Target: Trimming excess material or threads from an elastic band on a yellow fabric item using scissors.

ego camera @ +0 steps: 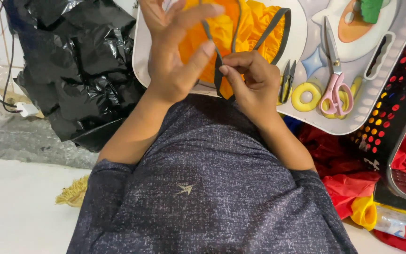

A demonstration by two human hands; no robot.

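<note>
Dark grey heathered shirt, short sleeves ending above elbows. Small pale arrow-shaped emblem mid-chest. Forearms bare; both hands bare, no rings or watch visible.

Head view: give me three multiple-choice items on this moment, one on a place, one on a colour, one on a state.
1. Where do the scissors lie?
A. on the white tray
B. on the black bag
C. in the left hand

2. What colour is the cloth under the hands?
A. blue
B. orange
C. white

3. What is the right hand doing?
A. resting flat and open
B. gripping the scissors
C. pinching the grey strap

Key: 1 A, they rest on the tray right of the hands. 2 B, it is bright orange. 3 C, its fingertips close on the strap, while the left hand holds it higher up.
</note>
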